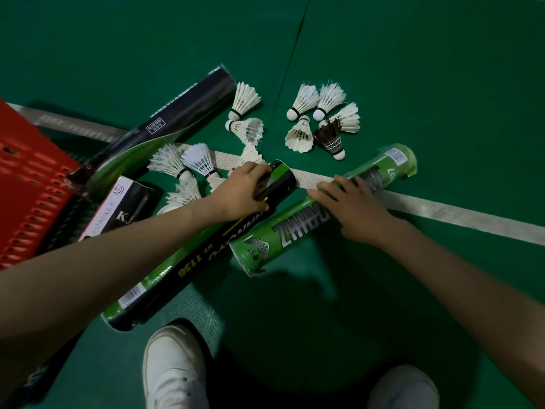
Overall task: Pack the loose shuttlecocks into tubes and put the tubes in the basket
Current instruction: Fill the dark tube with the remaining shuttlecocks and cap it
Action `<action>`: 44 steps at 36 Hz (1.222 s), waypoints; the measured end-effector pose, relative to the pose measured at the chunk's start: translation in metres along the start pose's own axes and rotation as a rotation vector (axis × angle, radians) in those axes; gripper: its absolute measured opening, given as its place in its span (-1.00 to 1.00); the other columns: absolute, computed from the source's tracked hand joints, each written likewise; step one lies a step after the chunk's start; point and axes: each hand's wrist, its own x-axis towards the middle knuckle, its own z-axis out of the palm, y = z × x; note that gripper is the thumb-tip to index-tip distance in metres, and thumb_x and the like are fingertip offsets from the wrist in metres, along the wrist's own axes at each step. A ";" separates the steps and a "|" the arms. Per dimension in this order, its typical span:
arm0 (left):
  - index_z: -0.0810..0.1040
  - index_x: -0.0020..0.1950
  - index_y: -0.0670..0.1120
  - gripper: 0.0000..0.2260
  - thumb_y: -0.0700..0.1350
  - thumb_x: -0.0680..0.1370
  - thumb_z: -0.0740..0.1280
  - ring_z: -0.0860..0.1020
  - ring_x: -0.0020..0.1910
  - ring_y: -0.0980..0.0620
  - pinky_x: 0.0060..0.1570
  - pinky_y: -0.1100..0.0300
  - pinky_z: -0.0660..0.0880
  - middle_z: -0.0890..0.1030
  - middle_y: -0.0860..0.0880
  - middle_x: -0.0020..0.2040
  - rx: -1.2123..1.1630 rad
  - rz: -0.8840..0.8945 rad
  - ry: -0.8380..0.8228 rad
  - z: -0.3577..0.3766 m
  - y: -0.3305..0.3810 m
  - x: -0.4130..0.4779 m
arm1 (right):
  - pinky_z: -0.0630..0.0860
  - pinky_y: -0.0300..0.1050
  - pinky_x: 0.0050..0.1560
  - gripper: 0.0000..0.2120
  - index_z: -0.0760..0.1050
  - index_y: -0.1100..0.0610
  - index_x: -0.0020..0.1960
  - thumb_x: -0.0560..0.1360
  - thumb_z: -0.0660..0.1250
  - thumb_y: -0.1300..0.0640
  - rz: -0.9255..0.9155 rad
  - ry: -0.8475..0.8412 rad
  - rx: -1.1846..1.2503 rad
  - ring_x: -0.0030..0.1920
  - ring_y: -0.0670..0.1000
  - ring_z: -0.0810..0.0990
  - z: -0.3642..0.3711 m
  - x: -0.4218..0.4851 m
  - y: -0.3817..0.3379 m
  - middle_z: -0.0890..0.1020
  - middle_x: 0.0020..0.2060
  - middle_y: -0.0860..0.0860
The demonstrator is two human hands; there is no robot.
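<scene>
Several loose white shuttlecocks (306,98) and one dark one (330,138) lie on the green floor; another white cluster (194,160) lies left of my hands. My left hand (241,190) grips the far end of a black-and-green tube (188,261) lying on the floor. My right hand (351,208) rests on a bright green tube (289,228), its fingers spread and loosely bent over the middle. A long black tube (182,110) lies at the upper left. The red basket (26,184) stands at the left edge.
A white-and-black tube (118,205) lies beside the basket. A white court line (442,211) crosses the floor under the tubes. My two white shoes (174,367) are at the bottom. Open green floor stretches beyond and to the right.
</scene>
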 end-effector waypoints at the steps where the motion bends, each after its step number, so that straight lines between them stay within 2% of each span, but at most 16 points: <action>1: 0.22 0.47 -0.13 -0.27 -0.08 0.40 0.49 0.34 0.30 -0.17 0.31 0.02 0.32 0.34 -0.18 0.34 0.010 0.002 -0.004 0.000 0.000 0.000 | -0.07 0.20 0.47 -0.15 -0.10 -0.04 0.54 0.43 0.32 0.26 0.006 0.028 -0.015 0.51 0.13 -0.05 0.001 0.001 0.005 0.05 0.52 0.01; 6: 0.20 0.49 -0.08 -0.27 -0.11 0.41 0.48 0.38 0.26 -0.16 0.24 0.11 0.34 0.35 -0.17 0.32 -0.038 -0.018 -0.027 -0.004 -0.002 0.002 | 0.08 0.21 0.39 -0.32 0.07 -0.05 0.51 0.49 0.28 0.22 -0.073 0.121 -0.074 0.46 0.10 0.14 0.001 0.007 -0.002 0.21 0.48 0.00; 8: 0.21 0.49 -0.06 -0.27 -0.13 0.40 0.49 0.40 0.24 -0.15 0.19 0.18 0.33 0.36 -0.18 0.30 -0.077 -0.033 -0.022 -0.006 -0.003 0.003 | 0.11 0.23 0.37 -0.34 0.18 -0.05 0.49 0.46 0.35 0.14 -0.184 0.143 -0.065 0.41 0.11 0.27 0.000 0.008 -0.025 0.33 0.43 0.02; 12: 0.21 0.50 -0.05 -0.26 -0.14 0.40 0.49 0.38 0.28 -0.14 0.23 0.17 0.31 0.35 -0.17 0.33 -0.092 -0.033 -0.001 -0.004 -0.005 0.002 | 0.41 0.14 0.18 -0.31 0.41 0.06 0.38 0.30 0.52 0.00 -0.387 0.324 0.028 0.18 0.12 0.54 0.010 0.007 -0.066 0.55 0.22 0.09; 15: 0.18 0.51 -0.04 -0.27 -0.13 0.43 0.46 0.35 0.31 -0.16 0.29 0.12 0.30 0.33 -0.18 0.36 -0.082 -0.023 -0.002 -0.001 -0.007 0.001 | 0.31 0.13 0.30 -0.23 0.32 0.08 0.43 0.30 0.52 -0.03 -0.320 0.337 0.100 0.31 0.14 0.43 0.007 0.007 -0.069 0.47 0.31 0.10; 18: 0.15 0.53 0.00 -0.27 -0.10 0.45 0.45 0.34 0.32 -0.15 0.28 0.16 0.27 0.32 -0.19 0.35 -0.070 -0.031 -0.009 -0.001 -0.008 0.000 | 0.02 0.18 0.44 -0.19 0.01 0.02 0.54 0.42 0.38 0.12 -0.158 0.147 -0.029 0.48 0.12 0.09 0.006 0.012 -0.053 0.20 0.46 0.05; 19: 0.12 0.53 0.02 -0.26 -0.07 0.45 0.45 0.33 0.31 -0.16 0.27 0.17 0.27 0.32 -0.19 0.34 -0.057 -0.036 -0.023 -0.001 -0.008 0.000 | 0.00 0.20 0.45 -0.19 -0.01 0.01 0.54 0.42 0.35 0.19 -0.137 0.111 -0.046 0.48 0.13 0.08 0.008 0.013 -0.047 0.18 0.48 0.05; 20: 0.09 0.54 0.05 -0.24 -0.04 0.46 0.44 0.33 0.30 -0.17 0.27 0.17 0.27 0.31 -0.20 0.33 -0.034 -0.037 -0.044 0.000 -0.008 0.000 | 0.07 0.22 0.42 -0.20 0.08 0.02 0.53 0.39 0.37 0.24 -0.144 0.100 -0.058 0.46 0.15 0.17 0.008 0.013 -0.043 0.25 0.45 0.05; 22: 0.03 0.54 0.10 -0.23 0.01 0.47 0.42 0.33 0.28 -0.18 0.27 0.14 0.28 0.31 -0.21 0.31 0.017 -0.028 -0.079 0.000 -0.009 0.000 | 0.37 0.21 0.25 -0.28 0.38 0.07 0.39 0.26 0.49 0.26 -0.183 0.183 -0.101 0.27 0.15 0.47 0.010 0.017 -0.037 0.51 0.28 0.05; 24: 0.03 0.55 0.10 -0.27 0.00 0.50 0.39 0.33 0.29 -0.18 0.26 0.14 0.28 0.31 -0.20 0.32 0.027 -0.004 -0.076 0.001 -0.008 0.001 | 0.49 0.14 0.10 -0.32 0.51 0.09 0.28 0.17 0.56 0.20 -0.201 0.263 -0.149 0.10 0.13 0.58 0.012 0.022 -0.037 0.61 0.15 0.04; 29: 0.15 0.54 -0.05 -0.41 -0.09 0.56 0.31 0.35 0.36 -0.15 0.32 0.14 0.27 0.35 -0.18 0.41 -0.001 0.074 0.004 0.003 0.002 0.013 | 0.49 0.04 0.00 -0.36 0.54 0.09 0.22 0.14 0.54 0.11 -0.245 0.397 -0.150 0.03 0.12 0.60 -0.001 0.028 -0.041 0.64 0.09 0.03; 32: 0.21 0.49 -0.11 -0.47 -0.11 0.56 0.29 0.41 0.30 -0.13 0.25 0.13 0.33 0.41 -0.18 0.38 -0.067 0.041 0.005 0.002 0.009 0.022 | 0.46 0.09 0.03 -0.29 0.49 0.11 0.27 0.16 0.57 0.02 -0.233 0.295 -0.092 0.05 0.16 0.57 -0.001 0.027 -0.035 0.61 0.14 0.05; 36: 0.29 0.44 -0.14 -0.53 -0.10 0.56 0.30 0.41 0.29 -0.11 0.23 0.17 0.29 0.43 -0.15 0.34 -0.081 0.050 0.016 0.004 0.011 0.022 | 0.46 0.07 0.05 -0.26 0.44 0.07 0.31 0.20 0.56 -0.09 -0.233 0.171 -0.033 0.04 0.15 0.53 0.003 0.020 -0.024 0.57 0.15 0.04; 40: 0.32 0.44 -0.08 -0.49 -0.06 0.52 0.37 0.37 0.32 -0.14 0.28 0.10 0.33 0.39 -0.18 0.33 -0.077 0.070 -0.035 0.010 0.009 0.015 | 0.34 0.01 0.20 -0.28 0.33 0.01 0.41 0.35 0.42 -0.24 -0.317 0.036 0.063 0.22 0.11 0.41 0.005 0.015 -0.030 0.42 0.30 0.03; 42: 0.33 0.44 -0.05 -0.47 -0.05 0.50 0.40 0.39 0.28 -0.15 0.26 0.06 0.35 0.40 -0.18 0.29 -0.106 0.087 -0.100 0.014 0.015 0.011 | 0.45 0.00 0.10 -0.32 0.47 0.04 0.30 0.28 0.45 -0.26 -0.364 0.091 0.166 0.13 0.12 0.51 0.008 0.011 -0.035 0.53 0.19 0.05; 44: 0.34 0.44 -0.03 -0.47 -0.05 0.50 0.40 0.38 0.29 -0.12 0.26 0.13 0.33 0.41 -0.17 0.30 -0.134 0.091 -0.112 0.018 0.020 0.006 | 0.52 -0.06 -0.04 -0.38 0.56 0.07 0.14 0.20 0.50 -0.26 -0.386 0.195 0.203 0.02 0.06 0.53 0.015 0.010 -0.034 0.61 0.03 0.03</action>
